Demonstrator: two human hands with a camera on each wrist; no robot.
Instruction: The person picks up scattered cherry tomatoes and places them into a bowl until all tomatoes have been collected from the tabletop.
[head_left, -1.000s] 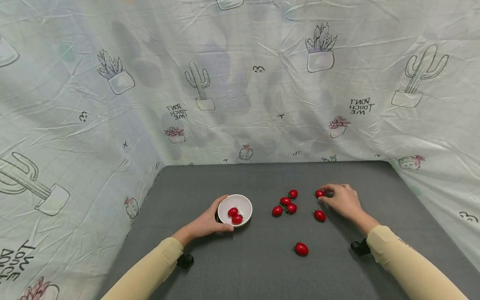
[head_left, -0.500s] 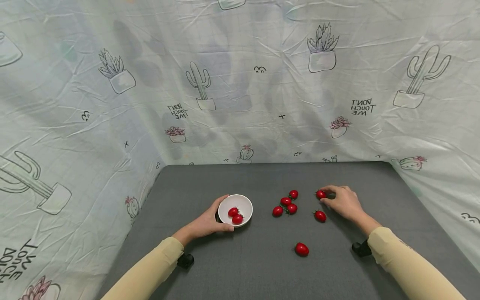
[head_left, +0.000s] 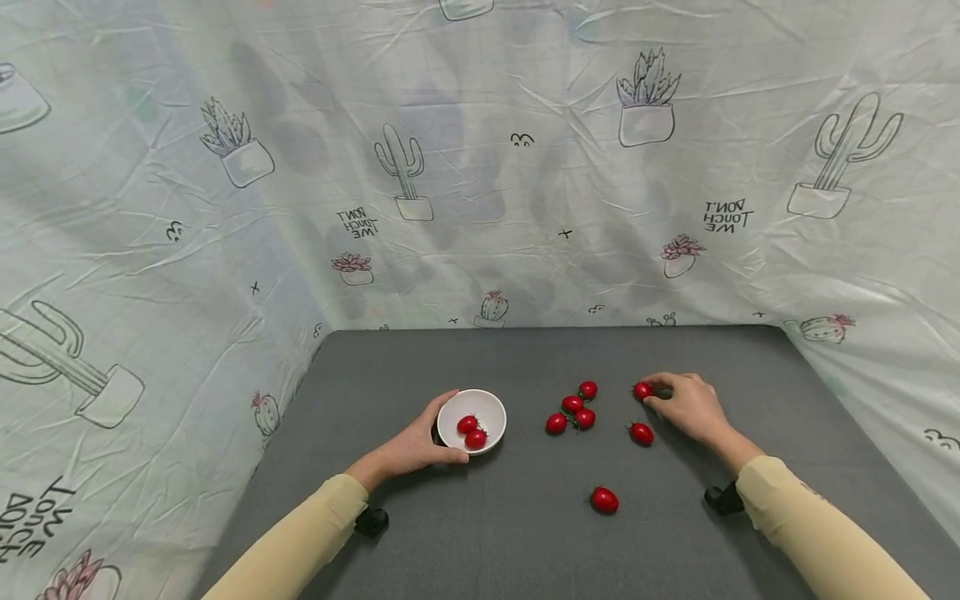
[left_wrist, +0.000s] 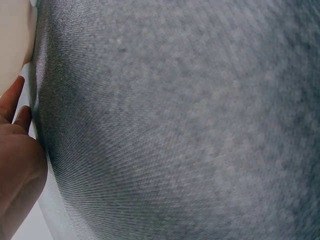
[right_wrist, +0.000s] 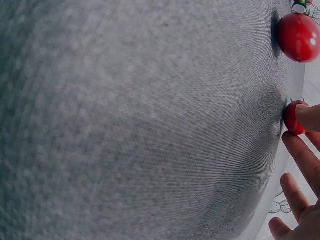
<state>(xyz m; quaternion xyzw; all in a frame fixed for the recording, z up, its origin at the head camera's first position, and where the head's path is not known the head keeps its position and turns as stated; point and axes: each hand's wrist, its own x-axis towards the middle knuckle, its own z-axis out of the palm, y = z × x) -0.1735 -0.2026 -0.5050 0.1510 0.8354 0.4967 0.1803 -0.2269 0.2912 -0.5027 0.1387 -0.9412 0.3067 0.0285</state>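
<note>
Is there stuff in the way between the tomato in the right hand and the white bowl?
Yes: four tomatoes bunched on the table lie between the pinched tomato in the right hand and the white bowl. Lifting it over them would probably work.

Left arm [head_left: 300, 529] in from 7 o'clock, aimed at 2; left hand [head_left: 408, 447] cupped in a C, left thumb [head_left: 450, 455] toward 3, left fingers [head_left: 441, 401] toward 1; right arm [head_left: 832, 533] in from 4, aimed at 10; right hand [head_left: 690, 407] pinching, right thumb [right_wrist: 311, 119] toward 9, two lower fingers [right_wrist: 294, 194] fanned loose.
</note>
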